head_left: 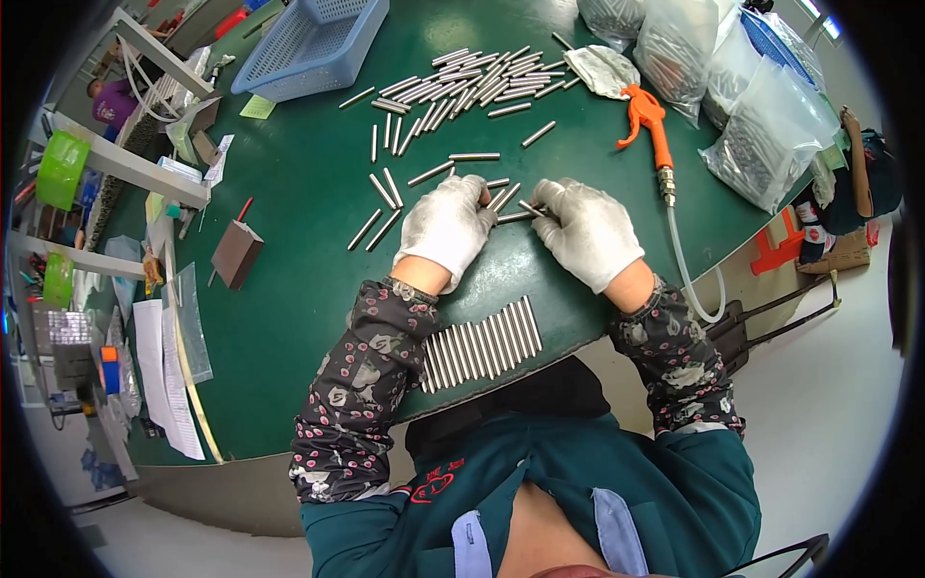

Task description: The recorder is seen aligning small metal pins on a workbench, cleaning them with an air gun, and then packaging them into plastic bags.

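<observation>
Both of my hands wear white work gloves and are over the green table, close together. My right hand (590, 231) pinches a short metal rod (528, 207) between thumb and fingers, its end sticking out toward the left. My left hand (446, 226) is closed with curled fingers; whatever they hold is hidden. Loose metal rods (508, 198) lie between the two hands, by the left fingertips. Nearer my body, a neat row of rods (487, 344) lies side by side at the table's front edge. Farther off spreads a loose pile of similar rods (472, 82).
A blue plastic basket (310, 48) stands at the far left. An orange air gun (647, 125) with a clear hose (682, 260) lies on the right beside a white cloth (602, 71). Bags of metal parts (766, 130) fill the right edge. A brown block (237, 254) sits left.
</observation>
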### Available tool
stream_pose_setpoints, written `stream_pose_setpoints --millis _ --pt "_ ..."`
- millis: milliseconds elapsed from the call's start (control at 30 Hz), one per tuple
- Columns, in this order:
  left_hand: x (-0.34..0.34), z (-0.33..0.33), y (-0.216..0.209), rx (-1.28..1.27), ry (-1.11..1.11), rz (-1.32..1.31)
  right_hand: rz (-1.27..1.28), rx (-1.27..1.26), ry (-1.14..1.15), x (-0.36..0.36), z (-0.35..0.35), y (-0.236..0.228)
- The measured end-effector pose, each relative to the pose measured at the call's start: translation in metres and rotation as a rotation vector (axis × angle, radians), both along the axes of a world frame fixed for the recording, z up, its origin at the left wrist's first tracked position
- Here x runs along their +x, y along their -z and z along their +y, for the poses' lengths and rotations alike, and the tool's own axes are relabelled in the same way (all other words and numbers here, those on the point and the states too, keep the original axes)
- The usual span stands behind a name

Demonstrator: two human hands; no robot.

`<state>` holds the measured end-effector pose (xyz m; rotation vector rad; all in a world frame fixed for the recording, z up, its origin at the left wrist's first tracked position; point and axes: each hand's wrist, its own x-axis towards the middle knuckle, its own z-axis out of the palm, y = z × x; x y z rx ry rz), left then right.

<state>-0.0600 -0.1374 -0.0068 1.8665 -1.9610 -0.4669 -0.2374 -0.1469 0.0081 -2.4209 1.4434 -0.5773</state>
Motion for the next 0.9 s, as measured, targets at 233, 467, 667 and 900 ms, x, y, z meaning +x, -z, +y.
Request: stream_pose_setpoints --millis 233,467,667,900 --pt "0.005 -0.002 0.002 -0.027 0.030 0.047 0.074 -0.038 -0.128 0.003 0.003 -0.006" --pt "0.005 0.001 -0.007 0.100 0.023 0.048 -0.086 0.181 0.178 0.005 0.009 -0.003" --pt "-0.006 0.003 -0.007 0.075 0.053 -0.014 -0.020 0.045 0.149 0.013 0.005 0.013" --pt "-0.005 0.007 -0.007 0.050 0.090 -0.019 0.171 0.100 0.092 0.020 -0.001 0.000"
